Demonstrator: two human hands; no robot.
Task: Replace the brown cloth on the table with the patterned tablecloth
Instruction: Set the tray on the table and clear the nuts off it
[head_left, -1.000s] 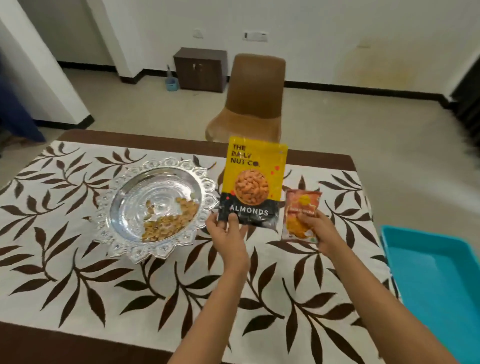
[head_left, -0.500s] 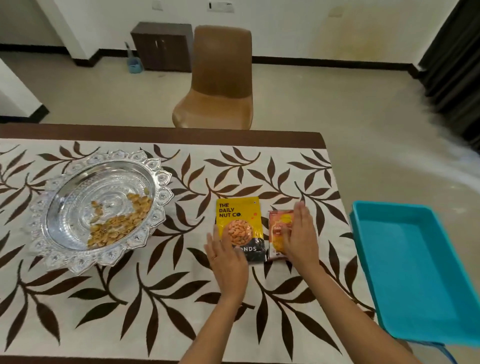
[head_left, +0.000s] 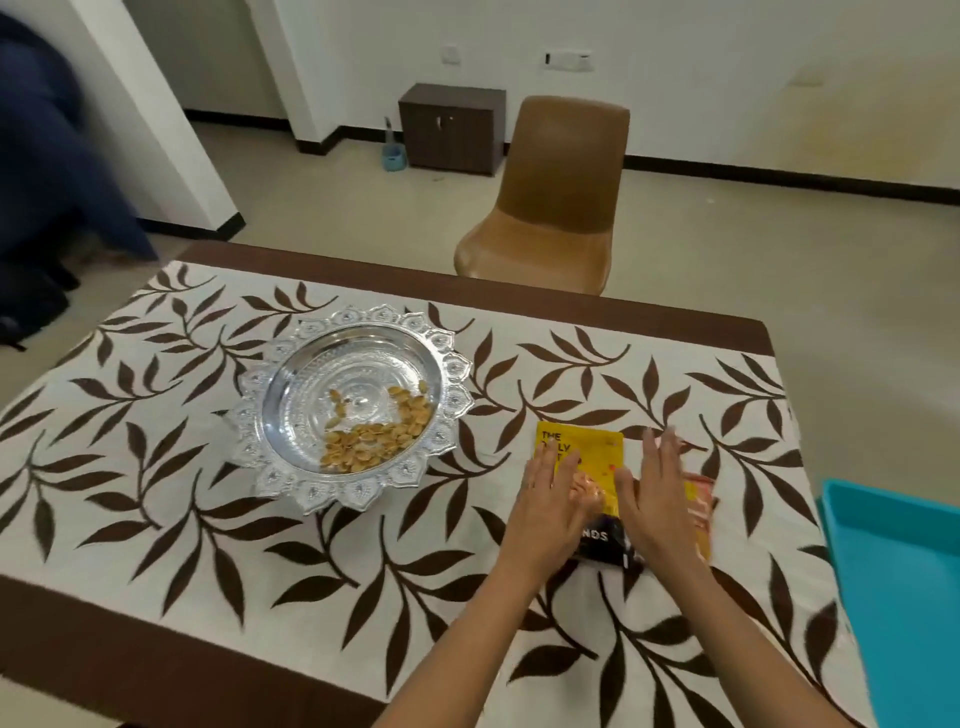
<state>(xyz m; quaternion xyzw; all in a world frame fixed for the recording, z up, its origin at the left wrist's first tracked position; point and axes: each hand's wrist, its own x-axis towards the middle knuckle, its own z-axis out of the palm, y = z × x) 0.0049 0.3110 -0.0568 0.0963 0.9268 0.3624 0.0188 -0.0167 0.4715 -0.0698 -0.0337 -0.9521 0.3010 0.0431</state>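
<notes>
The patterned tablecloth (head_left: 171, 509), cream with dark brown leaves and a brown border, covers the whole table. No plain brown cloth shows. A yellow and black almonds pouch (head_left: 587, 457) lies flat on it at the right. My left hand (head_left: 550, 499) rests flat on the pouch's left side, fingers spread. My right hand (head_left: 657, 493) lies flat with its fingers apart, over the pouch's right edge and a smaller orange snack packet (head_left: 698, 506) beside it. Neither hand grips anything.
A silver ornate bowl (head_left: 291, 364) with some nuts in it sits left of the pouches. A turquoise tray (head_left: 893, 582) stands off the table's right edge. A brown chair (head_left: 561, 182) stands behind the table, and a dark cabinet (head_left: 452, 127) against the wall.
Both pouches, held upright a second ago, now lie flat on the cloth. My hands have let go and rest open on them. The view has swung back to the left.
</notes>
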